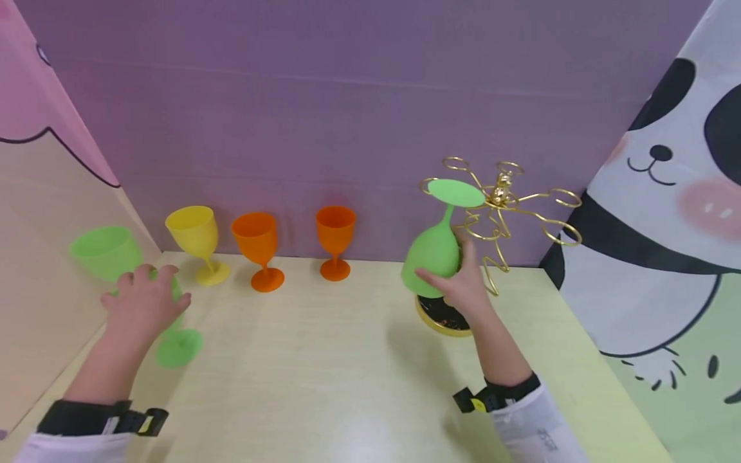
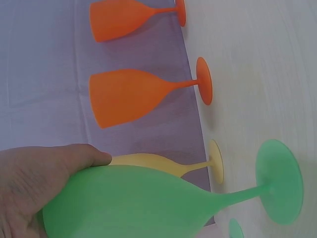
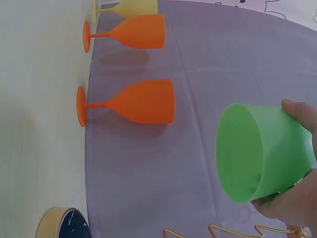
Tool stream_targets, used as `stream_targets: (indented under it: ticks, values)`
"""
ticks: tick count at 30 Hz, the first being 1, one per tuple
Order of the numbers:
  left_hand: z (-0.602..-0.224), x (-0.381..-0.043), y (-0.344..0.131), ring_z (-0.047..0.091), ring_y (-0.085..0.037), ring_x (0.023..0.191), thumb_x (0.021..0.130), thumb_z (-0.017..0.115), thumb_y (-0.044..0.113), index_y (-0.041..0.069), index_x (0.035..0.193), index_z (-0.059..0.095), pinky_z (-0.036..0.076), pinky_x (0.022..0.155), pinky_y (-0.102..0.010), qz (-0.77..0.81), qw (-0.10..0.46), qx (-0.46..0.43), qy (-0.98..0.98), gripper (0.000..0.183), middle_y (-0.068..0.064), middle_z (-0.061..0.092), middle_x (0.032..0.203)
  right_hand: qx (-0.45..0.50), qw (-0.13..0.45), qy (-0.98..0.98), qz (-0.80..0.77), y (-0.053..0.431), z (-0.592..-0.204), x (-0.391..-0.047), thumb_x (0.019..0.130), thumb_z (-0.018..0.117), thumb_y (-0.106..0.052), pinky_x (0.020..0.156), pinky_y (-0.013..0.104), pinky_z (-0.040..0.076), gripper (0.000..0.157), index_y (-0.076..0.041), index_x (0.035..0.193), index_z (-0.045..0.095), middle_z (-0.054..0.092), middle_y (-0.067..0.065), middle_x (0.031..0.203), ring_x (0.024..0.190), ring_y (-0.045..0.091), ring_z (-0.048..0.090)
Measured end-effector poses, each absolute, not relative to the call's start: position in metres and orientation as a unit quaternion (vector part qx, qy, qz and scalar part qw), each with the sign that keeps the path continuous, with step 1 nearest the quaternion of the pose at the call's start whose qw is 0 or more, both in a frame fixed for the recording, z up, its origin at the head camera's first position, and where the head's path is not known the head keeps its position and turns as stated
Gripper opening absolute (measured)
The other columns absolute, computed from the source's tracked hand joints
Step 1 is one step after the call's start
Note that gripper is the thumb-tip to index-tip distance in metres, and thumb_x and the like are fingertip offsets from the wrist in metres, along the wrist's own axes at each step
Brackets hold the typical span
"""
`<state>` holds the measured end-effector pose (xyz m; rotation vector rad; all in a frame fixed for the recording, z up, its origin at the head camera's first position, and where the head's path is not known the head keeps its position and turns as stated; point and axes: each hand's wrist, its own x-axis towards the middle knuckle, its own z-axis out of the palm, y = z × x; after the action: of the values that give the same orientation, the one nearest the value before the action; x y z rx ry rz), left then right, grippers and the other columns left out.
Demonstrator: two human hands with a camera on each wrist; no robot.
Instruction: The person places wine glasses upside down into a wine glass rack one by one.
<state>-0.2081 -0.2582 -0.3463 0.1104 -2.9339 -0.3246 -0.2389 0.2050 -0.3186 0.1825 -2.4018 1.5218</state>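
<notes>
My left hand (image 1: 141, 299) grips the bowl of a green goblet (image 2: 133, 201), whose round foot points down toward the tabletop; whether it touches there I cannot tell. Another green goblet's bowl (image 1: 107, 251) shows just behind those fingers, its lower part hidden. My right hand (image 1: 466, 280) holds a second green goblet (image 1: 434, 254) upside down by its bowl, foot up and rim down, above the table. Directly beside it stands a gold wire rack (image 1: 503, 199) with looped arms; the raised foot overlaps one loop in the head view.
A yellow goblet (image 1: 193, 235) and two orange goblets, one left (image 1: 256, 238) and one right (image 1: 336, 231), stand upright along the purple back wall (image 1: 370, 128). Below the right hand is a round gold-rimmed base (image 1: 446, 315) with a dark top. Printed panels flank the table (image 1: 324, 373).
</notes>
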Motion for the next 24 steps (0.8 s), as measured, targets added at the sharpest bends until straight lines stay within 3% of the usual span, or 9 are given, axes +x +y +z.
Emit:
stream_targets:
  ticks: [9, 14, 19, 24]
  values:
    - [-0.344, -0.211, -0.258, 0.021, -0.06, 0.102, 0.08, 0.058, 0.036, 0.001, 0.122, 0.036, 0.022, 0.07, -0.076, -0.11, 0.086, 0.037, -0.99, 0.059, -0.037, 0.025, 0.119, 0.043, 0.147, -0.844, 0.515, 0.213, -0.318, -0.238, 0.063, 0.08, -0.03, 0.095, 0.048, 0.037, 0.1, -0.021, 0.14, 0.017, 0.034, 0.014, 0.135, 0.117, 0.032, 0.04]
    - [-0.336, -0.212, -0.261, 0.019, -0.061, 0.104, 0.081, 0.056, 0.04, 0.002, 0.126, 0.034, 0.022, 0.071, -0.076, -0.119, 0.028, 0.029, -0.992, 0.063, -0.039, 0.02, 0.121, 0.035, 0.142, -0.847, 0.511, 0.218, -0.319, -0.238, 0.063, 0.08, -0.032, 0.094, 0.048, 0.038, 0.1, -0.02, 0.14, 0.017, 0.036, 0.015, 0.134, 0.116, 0.033, 0.041]
    - [-0.323, -0.215, -0.271, 0.023, -0.064, 0.1, 0.078, 0.059, 0.043, -0.001, 0.128, 0.031, 0.03, 0.069, -0.073, -0.11, -0.033, -0.016, -0.993, 0.072, -0.042, 0.019, 0.121, 0.029, 0.134, -0.852, 0.504, 0.222, -0.319, -0.238, 0.064, 0.079, -0.034, 0.094, 0.048, 0.038, 0.1, -0.017, 0.14, 0.016, 0.036, 0.017, 0.133, 0.116, 0.034, 0.041]
    - [-0.317, -0.215, -0.278, 0.024, -0.064, 0.099, 0.075, 0.059, 0.052, -0.004, 0.129, 0.028, 0.032, 0.07, -0.071, -0.097, -0.052, -0.026, -0.994, 0.084, -0.043, 0.021, 0.118, 0.022, 0.131, -0.855, 0.502, 0.225, -0.318, -0.238, 0.064, 0.078, -0.035, 0.094, 0.048, 0.038, 0.099, -0.014, 0.14, 0.017, 0.036, 0.018, 0.133, 0.117, 0.035, 0.041]
